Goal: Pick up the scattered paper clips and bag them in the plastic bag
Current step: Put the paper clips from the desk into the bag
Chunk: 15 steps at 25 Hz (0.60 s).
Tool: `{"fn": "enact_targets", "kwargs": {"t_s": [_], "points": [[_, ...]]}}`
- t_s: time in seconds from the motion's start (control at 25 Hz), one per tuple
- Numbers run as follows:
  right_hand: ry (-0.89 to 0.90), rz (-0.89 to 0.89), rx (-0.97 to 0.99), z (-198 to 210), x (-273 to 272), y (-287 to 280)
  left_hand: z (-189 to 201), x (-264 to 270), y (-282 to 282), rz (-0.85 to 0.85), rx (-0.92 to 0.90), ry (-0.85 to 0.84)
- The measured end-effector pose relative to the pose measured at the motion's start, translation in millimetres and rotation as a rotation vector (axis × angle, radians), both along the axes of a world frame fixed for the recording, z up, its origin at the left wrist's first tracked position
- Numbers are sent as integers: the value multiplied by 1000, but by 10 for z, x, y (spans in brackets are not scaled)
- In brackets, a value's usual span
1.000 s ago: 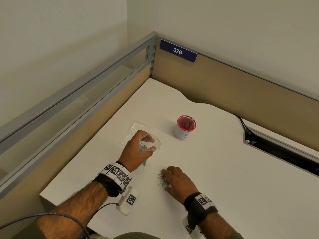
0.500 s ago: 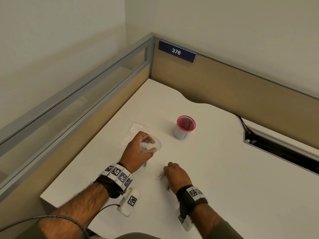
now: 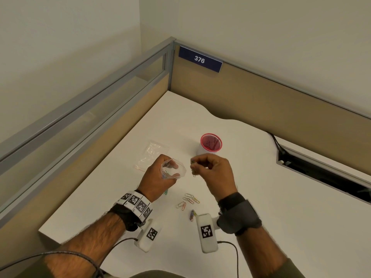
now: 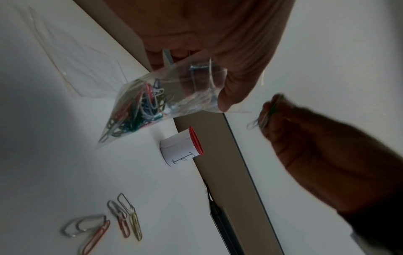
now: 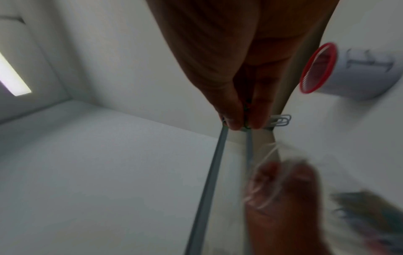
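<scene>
Clear plastic bag sits in my left hand, fingers curled round it just below the mouth, which is propped open and faces up and a bit toward my right. Left wrist view shows a good heap of coloured clips already settled in the lower corner of the bag, which hangs off the desk.

Right hand is raised, thumb and fingers pinched tight on a small bunch of paper clips; one silver clip sticks out sideways past the fingertips in the right wrist view. Exact count I can't tell, too blurred.

Key relation: the pinched bunch is just beside the bag mouth, on its right edge and at abt the same height, not yet over the opening. So I judge the next move is a short shift to the left w/ the right hand, then let go over the mouth. Dangling clips could catch the rim.

Loose clips lie on the desk below and between both wrists, nearer the right hand. A red-rimmed cup stands behind, well apart from them.
</scene>
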State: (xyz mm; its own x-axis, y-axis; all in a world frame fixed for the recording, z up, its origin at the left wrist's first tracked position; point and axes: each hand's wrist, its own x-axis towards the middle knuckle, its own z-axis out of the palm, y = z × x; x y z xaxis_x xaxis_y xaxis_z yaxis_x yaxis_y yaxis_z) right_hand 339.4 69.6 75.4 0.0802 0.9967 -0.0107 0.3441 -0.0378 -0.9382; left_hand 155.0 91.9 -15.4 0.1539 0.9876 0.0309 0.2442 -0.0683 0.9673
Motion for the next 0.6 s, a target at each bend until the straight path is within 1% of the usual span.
{"fn": "enact_targets", "kwargs": {"t_s": [0.08, 0.12, 0.28, 0.36, 0.44, 0.48, 0.56, 0.6], "points": [[56, 39, 30, 142, -143, 30, 26, 40, -19, -14, 13, 0], [44, 63, 35, 153, -213, 42, 42, 55, -23, -24, 15, -7], [-154, 163, 21, 42, -363, 17, 91, 86, -21, -38, -4, -67], [-179, 151, 90, 58, -340, -18, 122, 77, -26, -36, 8, -65], [-166, 92, 164, 87, -239, -20, 121, 54, -31, -31, 24, -58], [-186, 64, 172, 53, -166, 2, 126, 39, -39, -20, 29, -52], [-329, 38, 106, -183, 12, 74, 128, 2, -46, 6, 33, -50], [-444, 56, 37, -361, 86, 102, 126, -20, -44, 13, 34, -53]]}}
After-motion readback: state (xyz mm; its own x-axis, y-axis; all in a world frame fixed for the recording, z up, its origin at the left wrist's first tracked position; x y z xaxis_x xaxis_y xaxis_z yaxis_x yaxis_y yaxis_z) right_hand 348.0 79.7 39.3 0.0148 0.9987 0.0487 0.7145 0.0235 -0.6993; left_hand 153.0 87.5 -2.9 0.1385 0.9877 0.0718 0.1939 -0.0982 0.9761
